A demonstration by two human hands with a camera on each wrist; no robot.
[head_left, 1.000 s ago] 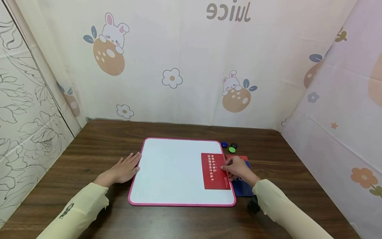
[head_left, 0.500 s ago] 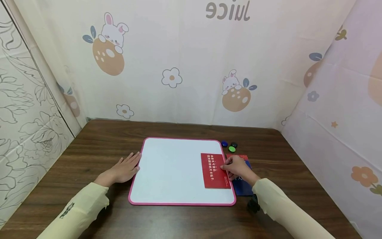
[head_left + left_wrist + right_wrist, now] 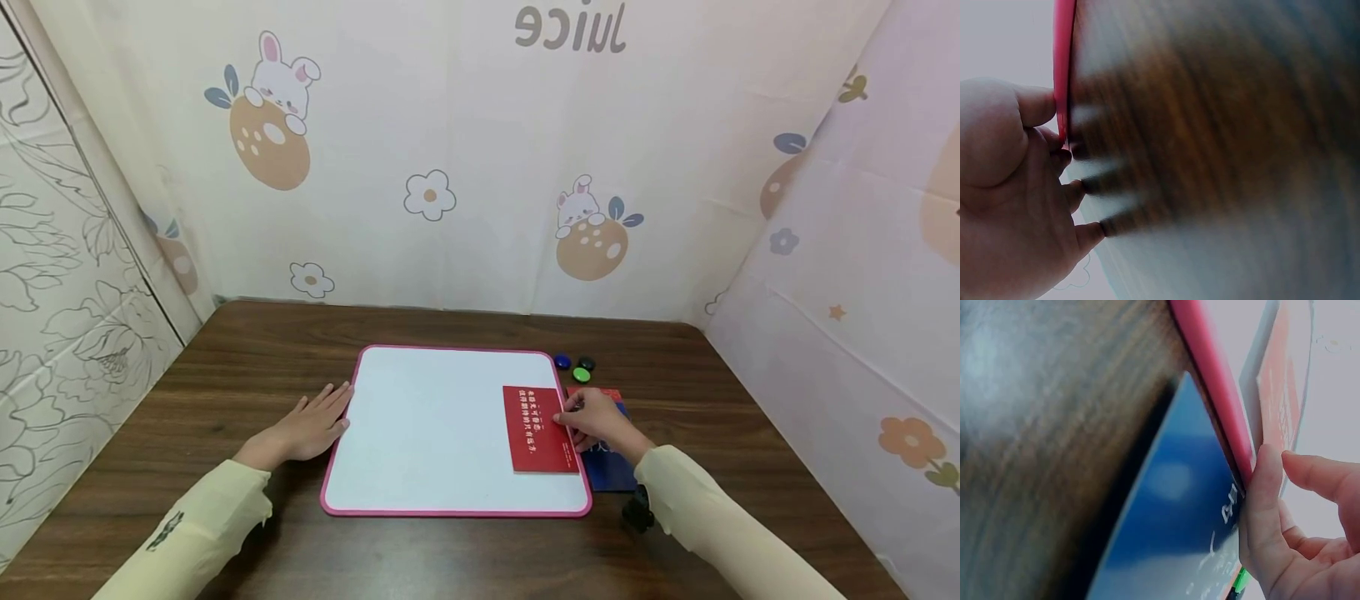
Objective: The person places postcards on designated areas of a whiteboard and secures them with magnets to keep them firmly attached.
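A whiteboard (image 3: 427, 442) with a pink frame lies flat on the table. Along its right side lies a red card (image 3: 536, 442) printed with white writing, its right edge pinched between the thumb and index finger of my right hand (image 3: 597, 421). In the right wrist view the card (image 3: 1279, 381) rises slightly from the board near those fingertips. My left hand (image 3: 311, 427) rests with straight fingers on the table and against the board's left edge. The left wrist view shows its thumb and fingertips at the pink frame (image 3: 1062, 62).
Partly under my right hand, a blue card (image 3: 611, 475) with a red end lies right of the board. Beyond it sit three round magnets: blue (image 3: 562, 362), black (image 3: 587, 364) and green (image 3: 581, 375). A patterned curtain (image 3: 480, 250) hangs behind the dark wooden table (image 3: 450, 567).
Almost nothing differs. The red card and both hands keep their places on the board, and the head view has shifted only slightly.
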